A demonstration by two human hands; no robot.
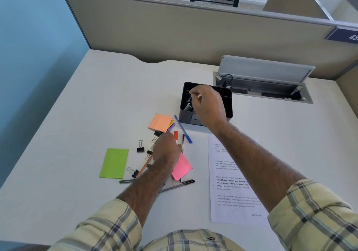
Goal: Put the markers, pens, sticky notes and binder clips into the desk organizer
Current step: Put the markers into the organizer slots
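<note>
Head view: the right hand (208, 103) lowers a pen, pinched in its fingers, into the black desk organizer (224, 99). The left hand (167, 151) covers the bench pile, grip hidden. Sticky notes (160, 122), binder clips (140, 148) and most pens remain outside.

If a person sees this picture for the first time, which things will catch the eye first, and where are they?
The bright sticky notes stand out on the white desk: a green pad at the left, an orange one near the black desk organizer, and a pink one beside the left hand. The right hand lowers a pen into the organizer, while the left hand rests on the scattered pens and binder clips.
</note>
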